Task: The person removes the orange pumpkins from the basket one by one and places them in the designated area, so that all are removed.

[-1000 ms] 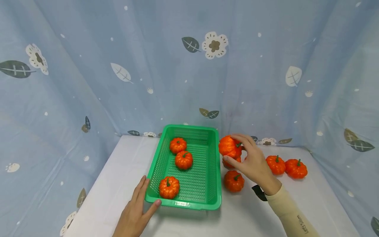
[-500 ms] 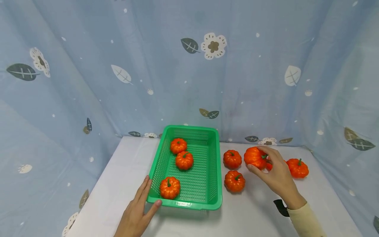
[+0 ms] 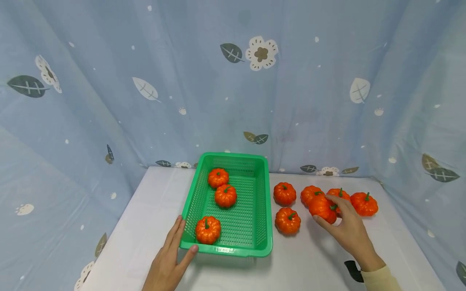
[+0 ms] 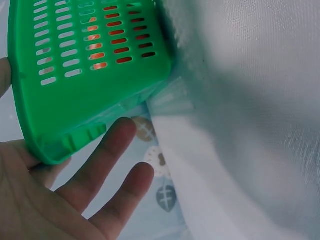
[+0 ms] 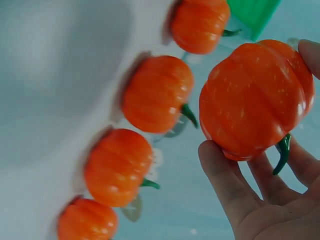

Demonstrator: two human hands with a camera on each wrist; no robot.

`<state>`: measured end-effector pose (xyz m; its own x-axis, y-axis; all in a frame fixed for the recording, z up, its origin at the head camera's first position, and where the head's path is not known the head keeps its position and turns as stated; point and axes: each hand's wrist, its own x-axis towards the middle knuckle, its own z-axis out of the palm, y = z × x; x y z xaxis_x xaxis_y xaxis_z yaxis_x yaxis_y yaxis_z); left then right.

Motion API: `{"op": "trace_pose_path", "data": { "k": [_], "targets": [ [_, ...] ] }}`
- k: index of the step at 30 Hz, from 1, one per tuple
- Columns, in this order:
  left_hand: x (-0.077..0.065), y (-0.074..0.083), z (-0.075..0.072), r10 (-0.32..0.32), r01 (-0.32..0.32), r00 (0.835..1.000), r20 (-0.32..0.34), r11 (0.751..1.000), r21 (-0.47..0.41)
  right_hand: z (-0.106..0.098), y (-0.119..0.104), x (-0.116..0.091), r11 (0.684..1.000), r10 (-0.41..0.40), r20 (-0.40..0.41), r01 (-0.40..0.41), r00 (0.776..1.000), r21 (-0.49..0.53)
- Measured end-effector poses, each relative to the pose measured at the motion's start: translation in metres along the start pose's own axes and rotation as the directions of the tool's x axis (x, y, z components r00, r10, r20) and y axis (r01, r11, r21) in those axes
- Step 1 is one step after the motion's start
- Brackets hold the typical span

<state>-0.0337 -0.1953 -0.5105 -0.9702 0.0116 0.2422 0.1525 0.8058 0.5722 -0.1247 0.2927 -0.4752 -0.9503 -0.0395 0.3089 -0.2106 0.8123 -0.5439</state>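
My right hand (image 3: 347,228) holds a small orange toy pumpkin (image 3: 320,207) with a green stem between thumb and fingers. In the right wrist view this pumpkin (image 5: 255,100) appears raised in front of several others. My left hand (image 3: 165,256) rests at the near left corner of a green plastic basket (image 3: 245,253), its fingers straight along the side and its thumb at the front rim. In the left wrist view two fingers extend free below the basket corner (image 4: 55,115). Inside the basket lie 3 pumpkins (image 3: 207,230), toward its left side.
Two pumpkins (image 3: 287,221) stand just right of the basket, one behind the other. More pumpkins (image 3: 364,204) form a row along the back right of the white table (image 3: 306,266). A blue patterned curtain (image 3: 204,81) hangs behind and at both sides.
The right hand has carried its pumpkin away from the basket's right edge, rightward and then a little nearer. A pumpkin behind it has come into view. The left hand has stayed at the corner.
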Motion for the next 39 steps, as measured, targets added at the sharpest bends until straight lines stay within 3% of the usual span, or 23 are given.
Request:
{"op": "trace_pose_path", "data": {
  "k": [6, 13, 23, 39],
  "targets": [
    [0.000, 0.000, 0.001, 0.001, -0.001, 1.000, -0.001, 1.000, -0.003, 0.014, 0.009, -0.007, 0.999, 0.038, 0.101, -0.035, 0.994, -0.041],
    [0.000, 0.000, 0.001, -0.007, 0.007, 1.000, 0.003, 1.000, -0.001, 0.025, 0.017, -0.010, 0.992, 0.116, 0.217, -0.101, 0.969, -0.076],
    [-0.002, -0.002, 0.004, -0.005, 0.005, 1.000, -0.003, 1.000, 0.002, 0.036, 0.028, -0.012, 0.993, 0.087, 0.198, -0.069, 0.976, -0.096],
    [0.000, -0.002, 0.005, -0.006, 0.006, 1.000, -0.005, 1.000, -0.006, 0.049, 0.026, -0.013, 0.984, 0.087, 0.172, -0.058, 0.981, -0.167]
  ]
}}
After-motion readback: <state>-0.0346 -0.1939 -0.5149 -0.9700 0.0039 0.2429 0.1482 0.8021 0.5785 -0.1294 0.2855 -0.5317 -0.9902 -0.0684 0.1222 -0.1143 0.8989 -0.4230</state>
